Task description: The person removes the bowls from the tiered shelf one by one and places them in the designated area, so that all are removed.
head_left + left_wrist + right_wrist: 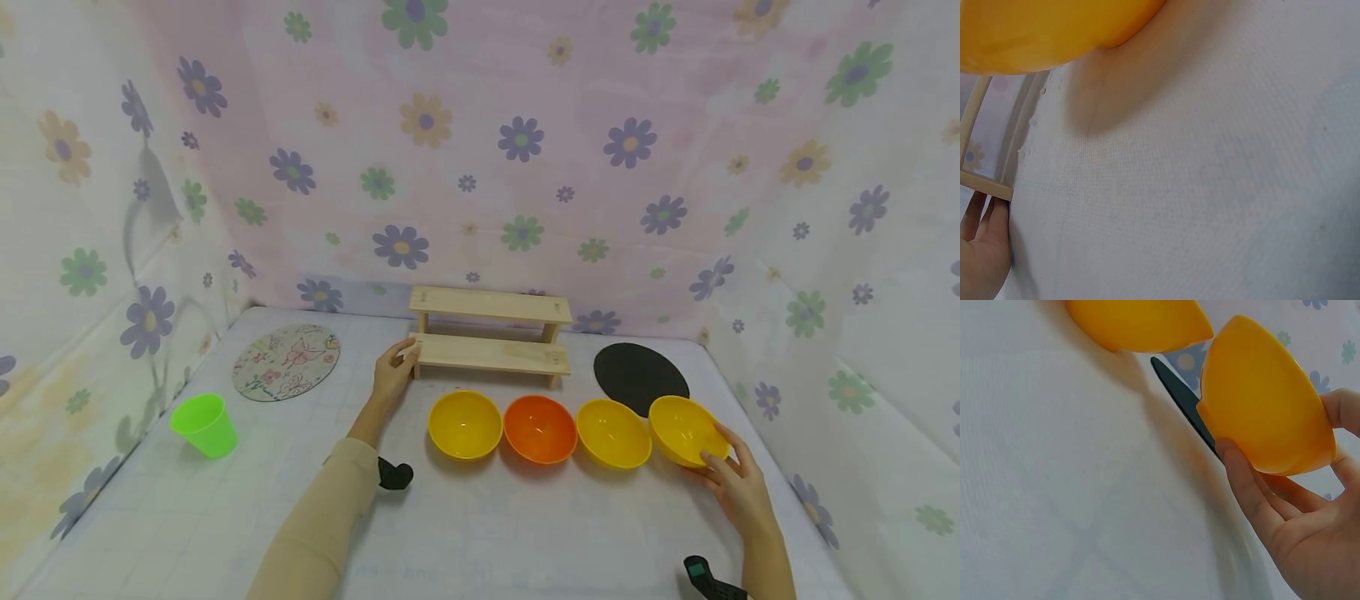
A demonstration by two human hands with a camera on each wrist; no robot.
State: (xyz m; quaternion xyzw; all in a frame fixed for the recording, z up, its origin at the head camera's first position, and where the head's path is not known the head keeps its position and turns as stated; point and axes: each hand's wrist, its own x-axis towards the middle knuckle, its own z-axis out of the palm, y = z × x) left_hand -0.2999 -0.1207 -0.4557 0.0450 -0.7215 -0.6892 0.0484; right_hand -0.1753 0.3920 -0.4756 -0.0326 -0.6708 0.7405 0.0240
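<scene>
My left hand (394, 372) touches the left end of a two-step wooden shelf (491, 353); in the left wrist view its fingers (999, 217) reach up to the shelf's wooden edge. At the right, my right hand (733, 479) holds a yellow bowl (682, 429), thumb at the rim and fingers under the base. In the right wrist view this yellow bowl (1260, 400) is tilted, with fingertips (1230, 453) against its underside. Beside it, a row runs leftward: a yellow bowl (613, 433), an orange bowl (540, 429) and another yellow bowl (465, 425).
A black round mat (637, 375) lies behind the held bowl. To the left are a flower-patterned round mat (287, 363) and a green cup (206, 427). Flowered cloth walls (480, 167) close off the back and sides of the white table (525, 533).
</scene>
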